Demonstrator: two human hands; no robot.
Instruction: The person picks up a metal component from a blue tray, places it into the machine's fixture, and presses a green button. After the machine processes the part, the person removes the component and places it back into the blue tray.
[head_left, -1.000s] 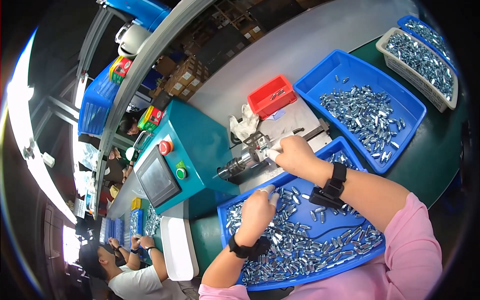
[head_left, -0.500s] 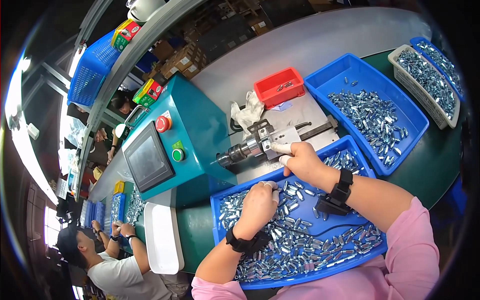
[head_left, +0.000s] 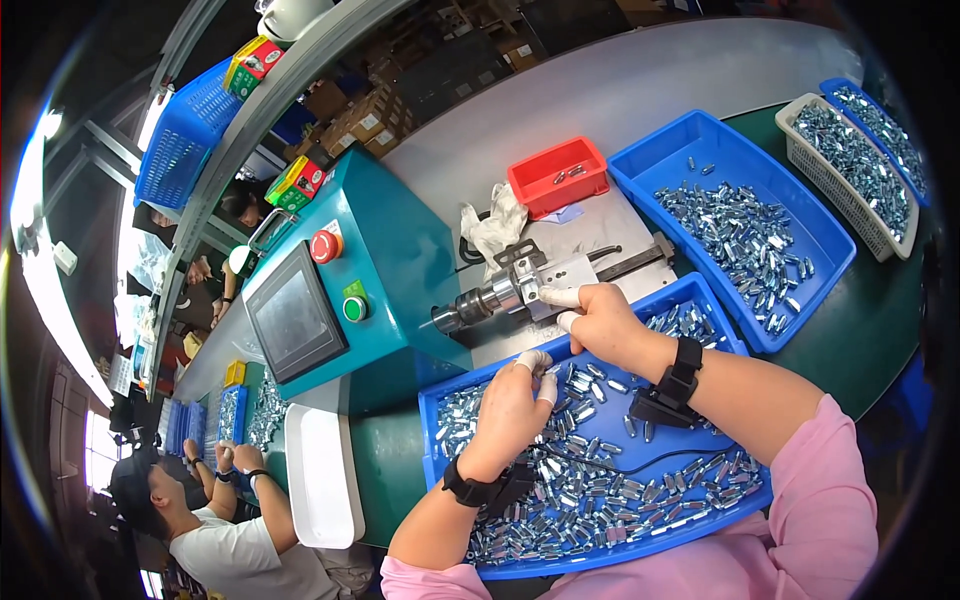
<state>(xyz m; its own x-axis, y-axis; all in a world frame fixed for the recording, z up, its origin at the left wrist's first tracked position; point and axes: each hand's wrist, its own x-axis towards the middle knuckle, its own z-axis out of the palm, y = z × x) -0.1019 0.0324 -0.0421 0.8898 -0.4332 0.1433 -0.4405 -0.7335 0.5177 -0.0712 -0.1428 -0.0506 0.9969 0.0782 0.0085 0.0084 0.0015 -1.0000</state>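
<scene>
My right hand [head_left: 612, 328] reaches to the metal clamping fixture [head_left: 525, 284] on the teal machine [head_left: 385, 235]. Its white-covered index finger and thumb are bent together against the fixture's near side; whatever they hold is hidden. Over the left part of the near blue tray [head_left: 755, 400] is my left hand [head_left: 508, 408], white covers on its fingertips, fingers curled toward the thumb. Anything small between them cannot be made out. Many small shiny metal cylindrical parts [head_left: 620, 500] fill the tray under both hands. A dark chuck [head_left: 460, 312] points at the fixture from the machine.
Beyond the fixture stands a red bin [head_left: 558, 178] with a few parts, beside a crumpled white cloth [head_left: 493, 225]. Another blue tray [head_left: 835, 262] of parts is at right. A white tray [head_left: 325, 480] lies left, near a seated co-worker [head_left: 240, 550]. A black cable [head_left: 650, 462] crosses the near tray.
My left hand has risen slightly from the parts toward the fixture, its fingertips now higher. My right hand stays at the fixture, almost unmoved.
</scene>
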